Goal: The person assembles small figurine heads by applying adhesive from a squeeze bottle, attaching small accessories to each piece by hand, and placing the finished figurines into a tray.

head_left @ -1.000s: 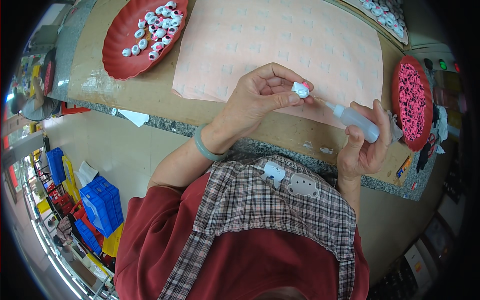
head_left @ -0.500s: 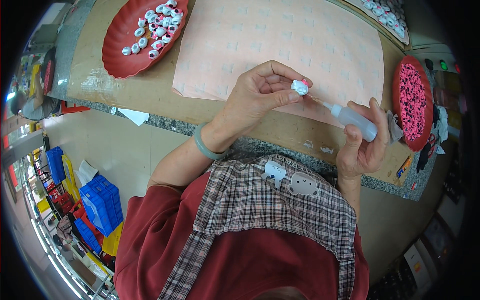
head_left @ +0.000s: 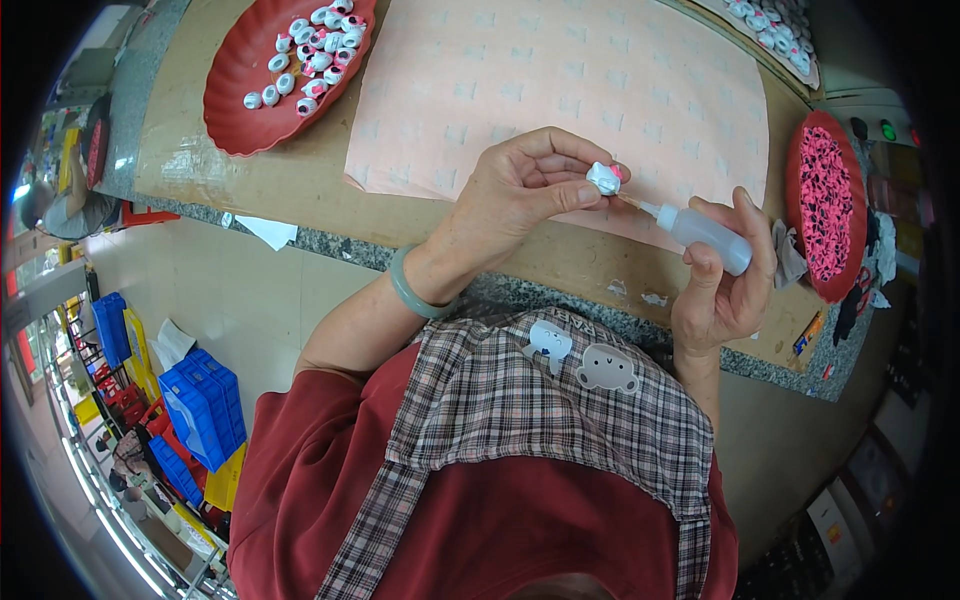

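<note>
Between thumb and fingers, my left hand pinches a small white cat-head figure with a pink bow at its side. My right hand is closed round a translucent squeeze bottle, tilted so its thin nozzle points up and left. The nozzle tip reaches the figure's lower right side; whether it touches I cannot tell. Below both hands lies a pale pink sheet with faint printed marks. A red scalloped tray at the far left carries several white pieces, some with pink bows.
To the right, a red dish is heaped with pink-and-black small parts. More white pieces lie on a tray at the far right. A crumpled grey cloth and a small orange tube sit near the right edge. Blue crates stand on the floor at left.
The cat-head figure has turned a little in my left fingers and shifted slightly right and down. My right hand with the bottle has moved slightly left.
</note>
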`<action>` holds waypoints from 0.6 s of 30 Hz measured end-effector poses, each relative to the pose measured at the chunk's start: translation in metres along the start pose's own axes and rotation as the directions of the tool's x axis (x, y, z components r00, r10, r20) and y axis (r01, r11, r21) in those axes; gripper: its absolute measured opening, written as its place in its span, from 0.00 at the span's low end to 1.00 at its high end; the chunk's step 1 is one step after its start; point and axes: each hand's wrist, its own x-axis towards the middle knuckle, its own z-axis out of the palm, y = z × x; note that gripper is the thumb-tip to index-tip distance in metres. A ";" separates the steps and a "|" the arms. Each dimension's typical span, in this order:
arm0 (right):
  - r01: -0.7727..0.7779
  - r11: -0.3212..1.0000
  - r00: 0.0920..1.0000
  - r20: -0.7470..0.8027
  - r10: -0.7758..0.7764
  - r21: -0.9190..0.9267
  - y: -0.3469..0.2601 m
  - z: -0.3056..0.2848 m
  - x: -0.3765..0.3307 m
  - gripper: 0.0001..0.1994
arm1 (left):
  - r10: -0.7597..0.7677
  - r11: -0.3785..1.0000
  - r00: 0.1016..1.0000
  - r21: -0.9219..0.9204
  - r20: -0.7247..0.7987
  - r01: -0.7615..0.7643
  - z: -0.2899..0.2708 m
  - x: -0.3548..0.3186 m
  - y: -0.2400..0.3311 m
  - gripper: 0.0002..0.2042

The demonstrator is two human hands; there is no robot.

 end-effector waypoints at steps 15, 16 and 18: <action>-0.031 0.987 0.990 -0.135 0.052 0.155 0.005 0.001 -0.002 0.22 | -0.086 0.957 0.991 -0.270 0.098 0.109 -0.003 0.000 0.001 0.12; -0.032 0.986 0.990 -0.134 0.054 0.162 0.005 0.001 -0.002 0.22 | -0.083 0.955 0.991 -0.275 0.103 0.108 -0.003 0.001 0.001 0.12; -0.033 0.984 0.989 -0.134 0.057 0.175 0.006 0.000 -0.003 0.22 | -0.080 0.954 0.991 -0.279 0.108 0.108 -0.003 0.001 0.000 0.12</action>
